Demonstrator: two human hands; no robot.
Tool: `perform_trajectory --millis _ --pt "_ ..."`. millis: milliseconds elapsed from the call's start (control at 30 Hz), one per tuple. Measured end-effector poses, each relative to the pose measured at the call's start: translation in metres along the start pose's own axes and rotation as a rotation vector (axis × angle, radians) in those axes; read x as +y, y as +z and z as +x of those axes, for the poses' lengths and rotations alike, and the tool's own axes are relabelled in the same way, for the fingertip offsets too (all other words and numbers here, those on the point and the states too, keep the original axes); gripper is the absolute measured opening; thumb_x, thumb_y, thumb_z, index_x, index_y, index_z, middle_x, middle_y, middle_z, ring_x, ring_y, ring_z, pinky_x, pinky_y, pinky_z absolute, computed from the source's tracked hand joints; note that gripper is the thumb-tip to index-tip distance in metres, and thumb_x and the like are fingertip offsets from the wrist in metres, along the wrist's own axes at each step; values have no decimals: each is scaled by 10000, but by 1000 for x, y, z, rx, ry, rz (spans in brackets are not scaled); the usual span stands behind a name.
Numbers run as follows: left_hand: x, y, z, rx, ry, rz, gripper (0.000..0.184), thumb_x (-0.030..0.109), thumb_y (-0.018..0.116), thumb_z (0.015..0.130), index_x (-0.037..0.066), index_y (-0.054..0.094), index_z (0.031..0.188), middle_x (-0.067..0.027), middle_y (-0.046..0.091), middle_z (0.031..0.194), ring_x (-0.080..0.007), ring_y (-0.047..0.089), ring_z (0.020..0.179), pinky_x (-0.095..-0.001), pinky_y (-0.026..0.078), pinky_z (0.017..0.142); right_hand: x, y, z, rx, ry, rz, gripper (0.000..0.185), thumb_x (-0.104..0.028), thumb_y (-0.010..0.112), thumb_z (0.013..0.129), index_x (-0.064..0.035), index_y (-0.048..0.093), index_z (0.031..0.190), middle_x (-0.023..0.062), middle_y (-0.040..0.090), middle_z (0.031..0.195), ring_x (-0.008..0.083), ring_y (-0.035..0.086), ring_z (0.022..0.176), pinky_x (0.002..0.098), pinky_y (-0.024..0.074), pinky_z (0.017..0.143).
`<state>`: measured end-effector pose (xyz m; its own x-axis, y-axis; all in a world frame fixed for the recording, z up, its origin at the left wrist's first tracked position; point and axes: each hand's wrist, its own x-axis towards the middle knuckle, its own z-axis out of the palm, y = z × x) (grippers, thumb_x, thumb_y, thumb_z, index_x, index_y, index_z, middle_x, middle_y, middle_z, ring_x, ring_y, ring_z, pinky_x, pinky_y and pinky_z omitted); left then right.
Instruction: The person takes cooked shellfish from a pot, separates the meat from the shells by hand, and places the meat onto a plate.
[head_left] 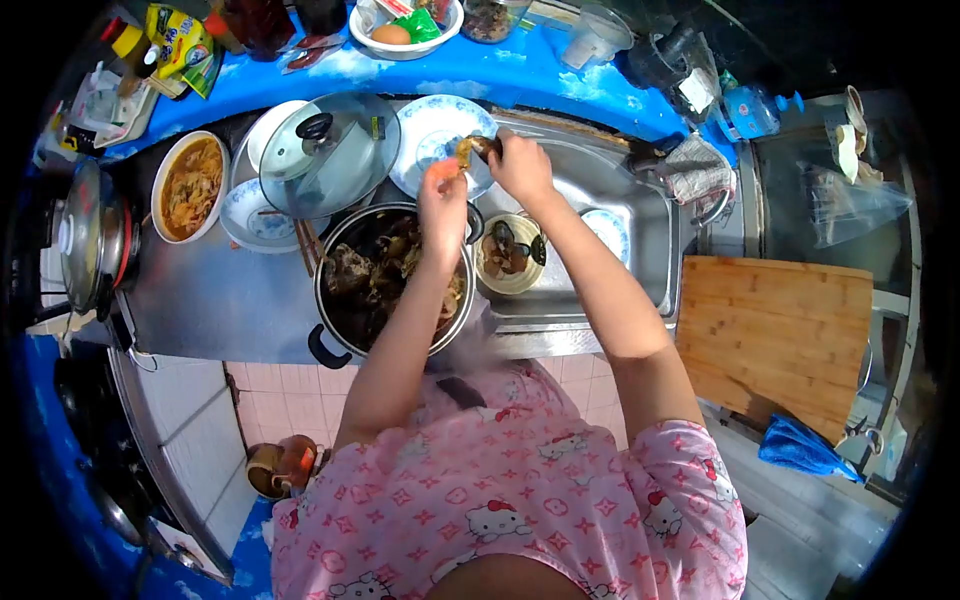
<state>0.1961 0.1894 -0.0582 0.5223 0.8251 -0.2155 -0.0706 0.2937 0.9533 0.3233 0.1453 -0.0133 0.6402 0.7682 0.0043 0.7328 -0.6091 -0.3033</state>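
In the head view, my right hand (522, 172) grips a dark mussel shell (486, 147) above the rim of a blue-patterned white plate (430, 118). Yellowish mussel meat (463, 153) shows beside the shell, at the closed fingertips of my left hand (442, 205). Under my left forearm stands a two-handled steel pot (322, 300) of dark mussels (350, 270), partly hidden by the arm. A pale bowl (512, 288) with dark shells (508, 250) sits at the left of the sink, below my right forearm.
A glass lid (350, 165) leans over dishes left of the plate. Chopsticks (306, 245) lie against the pot's left rim. A bowl of reddish food (190, 187) stands farther left. Right of the steel sink (655, 220) lies a wooden cutting board (775, 335). Bottles and containers line the back ledge.
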Motion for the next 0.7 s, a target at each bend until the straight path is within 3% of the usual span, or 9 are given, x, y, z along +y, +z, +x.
perform_trajectory --millis 67,167,267,433,700 --pt "-3 -8 22 32 95 151 276 84 615 798 18 557 1060 -94 586 980 -239 570 907 -330 457 784 -3 -3 -2 38 -83 -31 201 -186 596 766 -31 550 886 191 641 793 373 633 708 463 515 641" --pt "14 -8 38 116 562 606 274 115 649 738 25 610 993 -146 607 976 -300 565 897 -382 433 826 -5 -4 -3 85 -192 -72 165 -173 590 769 -45 546 864 166 631 785 349 634 690 440 517 612" --pt "21 -4 48 81 578 831 246 150 686 712 63 663 941 -138 648 927 -314 571 892 -399 437 827 -8 -6 -5 154 -298 -115 118 -152 581 763 -57 551 825 141 620 770 311 640 689 408 519 589" --pt "19 5 52 156 554 989 178 225 691 707 108 710 839 -71 679 821 -267 588 845 -395 420 774 -13 -6 -11 167 -355 -199 82 -118 566 734 -57 576 789 125 622 774 267 649 703 373 521 574" --pt "10 -4 64 59 701 1075 100 219 685 708 145 727 763 -52 644 695 -239 573 775 -369 377 801 -12 -4 -17 165 -281 -268 116 -104 553 722 -44 614 800 130 633 807 271 656 724 363 532 590"
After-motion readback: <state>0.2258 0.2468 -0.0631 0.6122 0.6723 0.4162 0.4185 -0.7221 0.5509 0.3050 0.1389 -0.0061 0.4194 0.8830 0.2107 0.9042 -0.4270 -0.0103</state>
